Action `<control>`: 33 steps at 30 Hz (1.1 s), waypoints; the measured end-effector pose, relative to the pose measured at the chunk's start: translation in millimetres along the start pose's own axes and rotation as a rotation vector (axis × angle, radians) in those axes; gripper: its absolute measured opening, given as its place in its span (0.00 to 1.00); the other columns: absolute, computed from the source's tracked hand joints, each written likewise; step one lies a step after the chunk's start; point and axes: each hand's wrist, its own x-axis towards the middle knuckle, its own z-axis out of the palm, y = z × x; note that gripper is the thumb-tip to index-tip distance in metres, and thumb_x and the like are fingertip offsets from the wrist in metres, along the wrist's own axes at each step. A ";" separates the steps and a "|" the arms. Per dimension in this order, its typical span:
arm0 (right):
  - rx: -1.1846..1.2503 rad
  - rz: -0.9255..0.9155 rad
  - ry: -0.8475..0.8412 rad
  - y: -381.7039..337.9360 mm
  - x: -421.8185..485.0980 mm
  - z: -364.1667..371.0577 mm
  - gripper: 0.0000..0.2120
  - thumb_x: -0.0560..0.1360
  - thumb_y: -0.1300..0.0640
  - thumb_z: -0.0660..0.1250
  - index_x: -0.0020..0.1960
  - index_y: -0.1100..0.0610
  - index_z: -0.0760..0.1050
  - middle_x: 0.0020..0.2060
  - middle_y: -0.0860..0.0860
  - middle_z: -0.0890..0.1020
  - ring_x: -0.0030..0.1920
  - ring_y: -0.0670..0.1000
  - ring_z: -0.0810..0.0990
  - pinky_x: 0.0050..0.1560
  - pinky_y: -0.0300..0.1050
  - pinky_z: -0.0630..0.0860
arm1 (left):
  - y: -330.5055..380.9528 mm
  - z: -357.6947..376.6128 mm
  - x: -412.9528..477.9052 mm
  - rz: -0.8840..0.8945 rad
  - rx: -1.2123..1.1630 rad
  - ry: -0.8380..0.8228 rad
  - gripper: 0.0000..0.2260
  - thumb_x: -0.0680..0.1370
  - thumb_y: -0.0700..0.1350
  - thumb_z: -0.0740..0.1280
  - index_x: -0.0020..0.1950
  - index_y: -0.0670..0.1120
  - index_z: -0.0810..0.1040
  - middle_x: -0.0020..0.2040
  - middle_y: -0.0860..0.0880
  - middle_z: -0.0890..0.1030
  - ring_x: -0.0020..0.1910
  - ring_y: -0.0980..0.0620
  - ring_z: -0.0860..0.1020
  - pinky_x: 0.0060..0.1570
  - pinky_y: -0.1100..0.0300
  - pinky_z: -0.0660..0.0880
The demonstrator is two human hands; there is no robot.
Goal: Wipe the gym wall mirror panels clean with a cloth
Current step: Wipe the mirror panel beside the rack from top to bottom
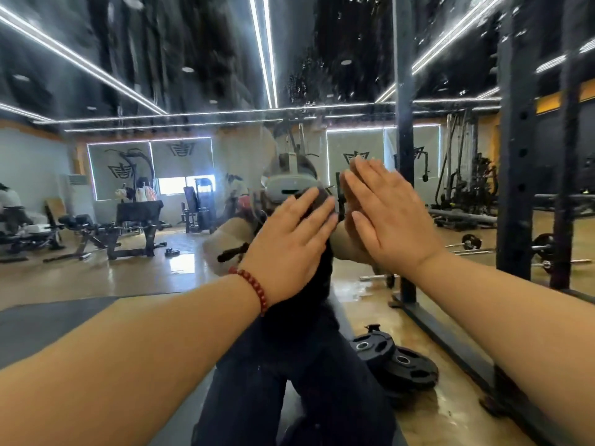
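Both of my hands are up against the mirror panel (161, 75), and what the next stroke turns on is where the cloth sits between them. My left hand (289, 243) is laid flat with straight, slightly spread fingers on a dark cloth (317, 201), pressing it to the glass; only a sliver of the cloth shows past my fingertips, and I cannot tell how far it runs under the palm. My right hand (383, 214) is just beside it on the right, fingers straight and close together, their tips meeting their own reflection, so I judge it rests bare on the glass with no cloth under it. The two hands lie near each other without touching, fingers angled up toward the panel's top edge.

So the cloth is with my left hand, and the left is the one to move. Water drops and streaks (302, 88) lie straight above the cloth, up the panel toward its top edge, with more scattered toward the upper right corner. The dirty patch runs long from top to bottom, so I reckon an upward push of the left hand along that line suits it best. A dark vertical seam or post (402, 123) stands just right of my right hand; I cannot tell whether it marks the panel's right edge
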 end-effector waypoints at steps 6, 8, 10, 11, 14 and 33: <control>-0.151 -0.192 -0.001 28.7 12.4 3.9 0.29 0.82 0.46 0.52 0.78 0.60 0.60 0.77 0.58 0.61 0.78 0.56 0.57 0.77 0.54 0.52 | -37.4 -6.0 29.6 -0.037 -0.016 0.006 0.22 0.77 0.45 0.60 0.71 0.43 0.73 0.72 0.43 0.72 0.73 0.37 0.66 0.71 0.39 0.65; -0.133 -0.156 0.038 28.9 10.3 7.3 0.29 0.82 0.46 0.52 0.79 0.60 0.59 0.78 0.57 0.60 0.78 0.55 0.57 0.77 0.53 0.52 | -42.0 -8.0 49.0 -0.192 -0.004 0.040 0.22 0.78 0.45 0.57 0.71 0.42 0.73 0.72 0.41 0.72 0.73 0.36 0.64 0.69 0.38 0.66; -0.115 -0.120 0.062 29.6 9.5 7.5 0.31 0.81 0.46 0.53 0.79 0.62 0.56 0.78 0.58 0.58 0.78 0.55 0.56 0.78 0.51 0.50 | -34.0 -2.1 48.8 -0.167 0.005 0.054 0.22 0.78 0.44 0.58 0.72 0.41 0.72 0.72 0.40 0.72 0.73 0.36 0.63 0.70 0.38 0.65; -0.111 -0.109 0.067 30.1 9.9 7.6 0.32 0.81 0.46 0.54 0.79 0.62 0.55 0.78 0.59 0.58 0.78 0.56 0.55 0.78 0.51 0.49 | -30.4 1.3 41.4 -0.095 0.014 0.045 0.23 0.78 0.44 0.59 0.72 0.41 0.71 0.72 0.40 0.72 0.73 0.36 0.63 0.71 0.38 0.63; -0.124 -0.092 0.057 30.2 8.8 8.4 0.32 0.81 0.46 0.54 0.79 0.63 0.56 0.79 0.58 0.57 0.79 0.56 0.55 0.78 0.52 0.49 | -32.0 -1.4 20.8 0.161 -0.008 -0.049 0.23 0.78 0.46 0.60 0.73 0.42 0.69 0.74 0.43 0.70 0.74 0.38 0.62 0.74 0.42 0.58; -0.134 -0.099 0.092 32.3 8.0 15.1 0.32 0.80 0.46 0.54 0.79 0.61 0.56 0.79 0.57 0.57 0.79 0.56 0.55 0.77 0.56 0.55 | -59.3 -12.4 85.2 -0.210 0.040 0.054 0.23 0.78 0.46 0.55 0.72 0.42 0.73 0.72 0.41 0.72 0.74 0.35 0.64 0.70 0.38 0.64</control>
